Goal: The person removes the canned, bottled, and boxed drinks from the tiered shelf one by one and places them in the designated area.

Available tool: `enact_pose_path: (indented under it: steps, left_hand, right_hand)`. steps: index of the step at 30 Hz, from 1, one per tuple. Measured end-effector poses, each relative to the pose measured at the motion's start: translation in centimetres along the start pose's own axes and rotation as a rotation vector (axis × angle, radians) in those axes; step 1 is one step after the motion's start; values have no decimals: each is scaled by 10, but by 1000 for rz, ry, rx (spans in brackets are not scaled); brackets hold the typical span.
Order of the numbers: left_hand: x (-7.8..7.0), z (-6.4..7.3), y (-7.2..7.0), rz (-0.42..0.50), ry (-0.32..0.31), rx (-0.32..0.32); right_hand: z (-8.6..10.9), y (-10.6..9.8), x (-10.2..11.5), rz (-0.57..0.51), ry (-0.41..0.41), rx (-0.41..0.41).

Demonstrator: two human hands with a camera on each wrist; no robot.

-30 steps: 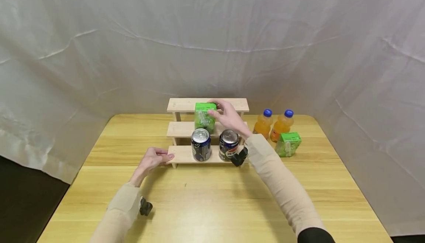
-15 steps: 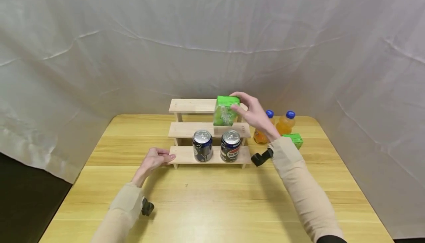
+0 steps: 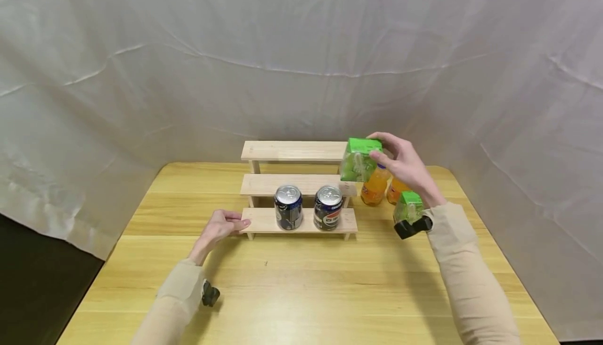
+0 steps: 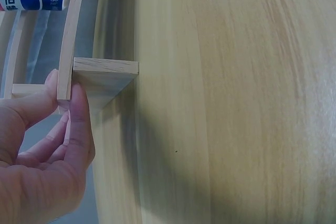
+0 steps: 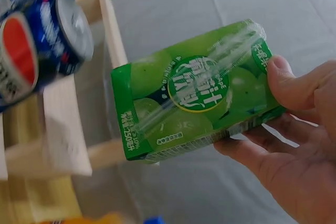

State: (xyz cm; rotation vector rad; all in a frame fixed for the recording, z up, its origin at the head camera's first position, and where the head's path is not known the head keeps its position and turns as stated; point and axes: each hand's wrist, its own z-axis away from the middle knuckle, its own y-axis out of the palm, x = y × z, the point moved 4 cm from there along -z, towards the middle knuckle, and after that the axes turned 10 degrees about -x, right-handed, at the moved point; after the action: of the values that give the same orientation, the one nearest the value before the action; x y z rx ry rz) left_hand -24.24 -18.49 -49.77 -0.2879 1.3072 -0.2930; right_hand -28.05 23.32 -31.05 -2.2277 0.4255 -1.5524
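My right hand (image 3: 402, 162) holds a green juice carton (image 3: 359, 160) in the air, at the right end of the wooden shelf rack (image 3: 278, 184). In the right wrist view the thumb and fingers grip one end of the carton (image 5: 194, 93), which has a straw in clear wrap on its face. At the rack's left end my left hand (image 3: 221, 227) pinches the lowest shelf's edge; in the left wrist view thumb and fingers lie on either side of the board (image 4: 67, 72). Two dark blue cola cans, a left can (image 3: 289, 209) and a right can (image 3: 328, 209), stand on that lowest shelf.
Right of the rack stand two orange drink bottles, a nearer bottle (image 3: 374, 190) and a second bottle (image 3: 395, 190) partly covered by my right arm. Another green carton (image 3: 409, 206) sits in front of them. A grey curtain (image 3: 301, 73) hangs behind the table (image 3: 301, 292).
The green carton has left the middle shelf, lifted and carried rightward by my right hand past the rack's end. My left hand has stayed on the lowest shelf's corner.
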Motion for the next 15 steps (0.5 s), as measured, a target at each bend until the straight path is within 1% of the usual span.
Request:
enact_pose_path:
  steps: [5,8,11,15]
  left_hand:
    - [1,-1,-1,0,10,0]
    - [0,0,0,6,11,4]
    - [-1,1,2,11,11,9]
    - [-1,2,3,17,13,9]
  right_hand:
    - [7,-8,-27,30,-4,6]
    - [13,-11,-46,39,-7,-5]
    - [20,-14,-62,23,-7,-20]
    - [28,-19,-78,1,18,-35]
